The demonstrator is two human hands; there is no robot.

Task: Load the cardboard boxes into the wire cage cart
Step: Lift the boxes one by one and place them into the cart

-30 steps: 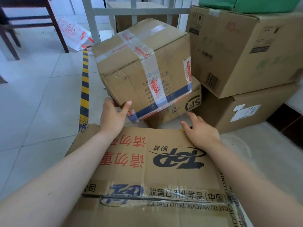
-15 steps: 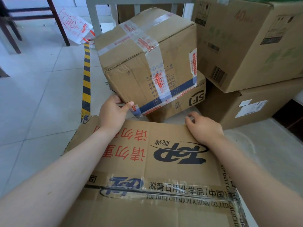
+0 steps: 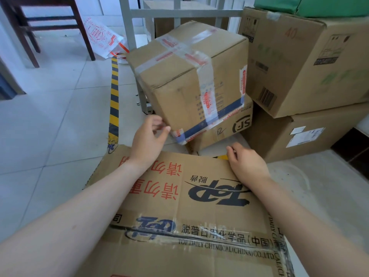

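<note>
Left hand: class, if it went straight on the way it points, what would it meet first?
Probably the taped box, at its near lower corner: the left hand points forward, right beside that corner. Depth is unclear; they may already touch.

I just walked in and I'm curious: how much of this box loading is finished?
Barely begun, it seems. A box at the back shows behind the cart bars, perhaps already loaded. In hand: the right hand hooks the printed box by its far edge; the left hand is at the taped box corner. Remaining: both of those, the box underneath and the stack at right.
</note>
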